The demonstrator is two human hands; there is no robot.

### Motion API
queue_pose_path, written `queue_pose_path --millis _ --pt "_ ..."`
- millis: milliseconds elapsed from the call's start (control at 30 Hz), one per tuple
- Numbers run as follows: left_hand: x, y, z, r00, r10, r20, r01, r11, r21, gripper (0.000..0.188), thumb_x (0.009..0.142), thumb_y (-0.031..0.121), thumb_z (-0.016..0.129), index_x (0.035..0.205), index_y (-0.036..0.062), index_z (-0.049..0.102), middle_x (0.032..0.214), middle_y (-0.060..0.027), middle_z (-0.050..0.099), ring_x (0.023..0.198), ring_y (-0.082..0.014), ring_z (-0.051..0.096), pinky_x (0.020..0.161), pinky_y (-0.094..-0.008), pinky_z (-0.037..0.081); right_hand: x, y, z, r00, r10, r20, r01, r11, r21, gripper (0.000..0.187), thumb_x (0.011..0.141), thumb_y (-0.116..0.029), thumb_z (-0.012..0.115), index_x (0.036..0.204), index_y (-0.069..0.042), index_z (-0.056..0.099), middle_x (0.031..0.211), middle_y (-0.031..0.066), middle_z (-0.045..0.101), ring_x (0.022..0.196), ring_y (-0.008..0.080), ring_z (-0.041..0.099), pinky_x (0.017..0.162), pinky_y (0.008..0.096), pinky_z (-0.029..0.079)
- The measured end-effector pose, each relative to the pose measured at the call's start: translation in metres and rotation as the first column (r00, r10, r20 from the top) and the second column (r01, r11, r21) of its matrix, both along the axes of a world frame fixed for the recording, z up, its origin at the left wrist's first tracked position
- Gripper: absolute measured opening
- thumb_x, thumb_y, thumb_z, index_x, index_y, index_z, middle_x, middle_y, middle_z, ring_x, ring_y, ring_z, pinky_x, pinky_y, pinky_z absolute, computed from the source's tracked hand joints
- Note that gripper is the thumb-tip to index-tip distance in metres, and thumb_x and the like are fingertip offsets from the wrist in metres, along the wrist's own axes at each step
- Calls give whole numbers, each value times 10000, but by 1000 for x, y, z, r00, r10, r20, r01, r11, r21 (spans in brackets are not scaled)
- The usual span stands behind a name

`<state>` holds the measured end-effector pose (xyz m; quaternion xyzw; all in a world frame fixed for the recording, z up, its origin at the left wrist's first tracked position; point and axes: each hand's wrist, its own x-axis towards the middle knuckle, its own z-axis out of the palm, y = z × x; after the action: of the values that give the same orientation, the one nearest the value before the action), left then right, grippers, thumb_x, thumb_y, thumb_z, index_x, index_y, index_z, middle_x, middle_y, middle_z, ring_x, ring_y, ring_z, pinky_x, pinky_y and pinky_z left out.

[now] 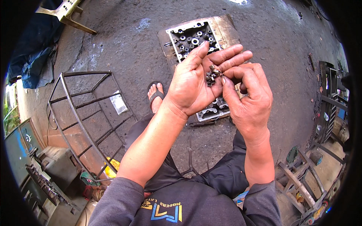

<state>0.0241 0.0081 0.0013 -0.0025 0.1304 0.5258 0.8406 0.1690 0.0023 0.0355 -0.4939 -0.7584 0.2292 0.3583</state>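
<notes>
My left hand point(192, 77) lies palm up, its fingers stretched out, with a small heap of dark, shiny metal pieces point(213, 76) resting in the palm. The pieces look like valve collets, though they are too small to be sure. At the edge of the heap, the thumb and forefinger of my right hand point(249, 94) pinch together on one small metal piece point(221, 74), mostly hidden by the fingertips. Under both hands sits an engine cylinder head point(216, 33) with a pale metal rim and several round parts inside; my hands cover its middle.
Cardboard point(226, 30) lies beneath the cylinder head on the dark ground. A welded metal frame point(77, 107) stands at the left, with a white packet point(118, 103) by it. A plastic chair point(66, 13) is at far left. Metal racks point(330, 101) line the right.
</notes>
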Motion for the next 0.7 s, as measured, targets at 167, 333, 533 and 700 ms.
queue_pose_path --millis 167,333,533,700 --pt "-2 2 -3 998 2 65 -3 1000 9 699 1123 468 251 1513 -89 412 1511 -248 519 1352 -328 559 1187 -412 420 1 -1 0 999 52 4 -52 999 11 159 782 41 761 899 -45 694 912 84 658 820 259 687 705 363 548" --pt "-2 2 -5 999 20 33 -20 1000 -7 707 1119 473 249 1518 -89 402 1517 -261 507 1371 -369 542 1190 -456 416 1 0 -2 992 122 -26 -121 992 31 199 791 72 736 960 -32 723 937 89 672 851 253 692 718 357 558" --pt "-7 4 -7 997 16 82 -16 1000 -1 727 1110 495 274 1531 -89 376 1546 -280 455 1422 -415 472 1217 -485 374 7 -2 7 992 69 -105 -80 991 -109 198 819 91 720 987 -13 725 971 85 681 848 189 679 709 310 539" --pt "-2 3 -3 999 26 47 -26 1000 -2 752 1101 498 321 1552 -104 322 1611 -317 339 1493 -463 355 1269 -504 277 -1 -3 6 994 80 -71 -88 990 -115 174 798 31 782 952 -25 724 935 84 695 826 225 710 716 337 561"
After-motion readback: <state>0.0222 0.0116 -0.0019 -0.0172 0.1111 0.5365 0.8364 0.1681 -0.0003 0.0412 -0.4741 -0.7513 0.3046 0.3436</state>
